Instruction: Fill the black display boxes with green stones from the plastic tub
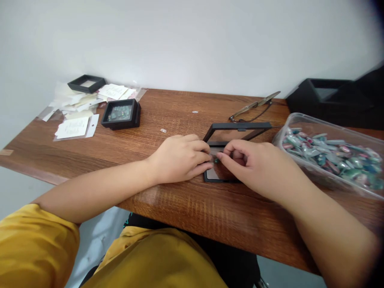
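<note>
Filled case [120, 113] toward bench's [168, 204] far-left corner; open case [218, 143] near front edge seemingly unfinished; left fingers [201, 157], right fingers [229, 163]: grip unclear.

A plain pale wall [192, 44] rose behind the brown wood-grain bench [156, 106]. At the bench's far left, near the wall, a black frame [89, 89] rested among a loose heap of white papers [79, 101] and clear plastic sleeves. In front of the heap, a printed white card [73, 127] lay flat, its lettering too small to read; another card [112, 91] lay farther back. Just beside them sat a black case [121, 123] with pale pieces showing inside. Two tiny clear bits [163, 130] lay well apart mid-bench. Eyeglasses [255, 105] rested toward the back, and a dark box [327, 95] stood at the far right.
</note>
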